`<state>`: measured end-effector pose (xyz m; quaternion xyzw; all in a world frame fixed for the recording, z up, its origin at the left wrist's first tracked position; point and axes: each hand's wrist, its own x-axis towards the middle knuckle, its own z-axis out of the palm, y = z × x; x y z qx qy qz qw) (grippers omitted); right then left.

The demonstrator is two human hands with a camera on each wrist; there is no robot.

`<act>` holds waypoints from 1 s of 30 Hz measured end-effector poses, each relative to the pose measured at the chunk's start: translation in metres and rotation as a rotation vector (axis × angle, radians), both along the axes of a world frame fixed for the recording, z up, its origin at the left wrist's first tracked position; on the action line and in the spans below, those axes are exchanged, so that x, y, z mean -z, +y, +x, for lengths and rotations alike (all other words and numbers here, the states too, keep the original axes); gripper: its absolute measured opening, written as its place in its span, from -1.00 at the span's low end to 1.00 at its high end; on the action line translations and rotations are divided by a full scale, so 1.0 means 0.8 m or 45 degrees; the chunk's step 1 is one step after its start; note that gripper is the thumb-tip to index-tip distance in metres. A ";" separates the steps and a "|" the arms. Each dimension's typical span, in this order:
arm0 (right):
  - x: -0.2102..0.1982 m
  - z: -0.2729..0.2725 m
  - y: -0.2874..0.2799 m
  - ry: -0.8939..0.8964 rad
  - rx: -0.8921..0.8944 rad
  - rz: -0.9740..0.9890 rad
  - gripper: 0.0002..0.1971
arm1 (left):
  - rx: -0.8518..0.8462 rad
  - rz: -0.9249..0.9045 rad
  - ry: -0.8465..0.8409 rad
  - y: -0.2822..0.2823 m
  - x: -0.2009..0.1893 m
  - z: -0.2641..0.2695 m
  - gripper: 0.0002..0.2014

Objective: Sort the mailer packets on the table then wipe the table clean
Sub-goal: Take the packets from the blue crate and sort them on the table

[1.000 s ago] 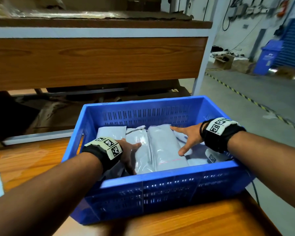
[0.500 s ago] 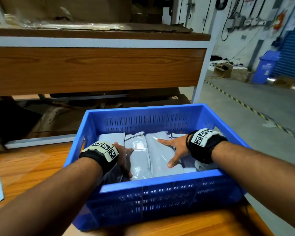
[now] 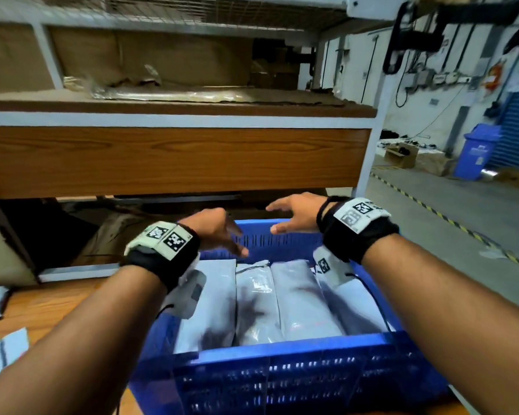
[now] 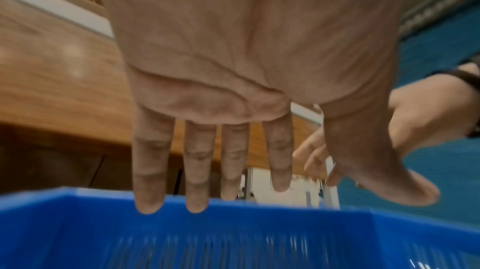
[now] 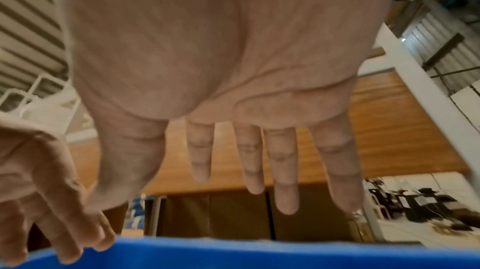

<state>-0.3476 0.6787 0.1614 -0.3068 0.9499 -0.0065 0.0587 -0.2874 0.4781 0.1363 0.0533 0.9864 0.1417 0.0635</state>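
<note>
Both hands [image 3: 252, 226] lifted off mailer packets [image 3: 282, 301] in blue crate [image 3: 282, 372], fingers spread, empty; no legible labels.

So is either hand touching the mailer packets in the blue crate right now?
Apart. The head view shows the left hand and right hand lifted, near the blue crate's far wall, with the mailer packets lying below them; both wrist views show bare, straight fingers.

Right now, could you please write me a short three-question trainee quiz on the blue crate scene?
1. True or false: the left hand grips a mailer packet.
2. Where do the packets lie? A) in the blue crate B) on the floor C) on the shelf
3. Fill in: the right hand hovers above the crate's ____ wall.

Key: 1 false, both hands are empty; 2 A; 3 far.
</note>
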 end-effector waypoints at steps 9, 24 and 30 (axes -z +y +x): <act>-0.054 0.061 -0.141 0.132 -0.211 0.005 -0.43 | -0.365 0.338 0.282 -0.177 -0.050 0.119 -0.65; 0.106 0.299 -0.539 -0.107 -0.618 0.123 -0.40 | -1.036 0.207 -0.096 -0.526 0.182 0.467 -0.51; 0.202 0.338 -0.621 -0.241 -0.633 0.130 -0.29 | -1.012 -0.036 -0.153 -0.591 0.239 0.495 -0.21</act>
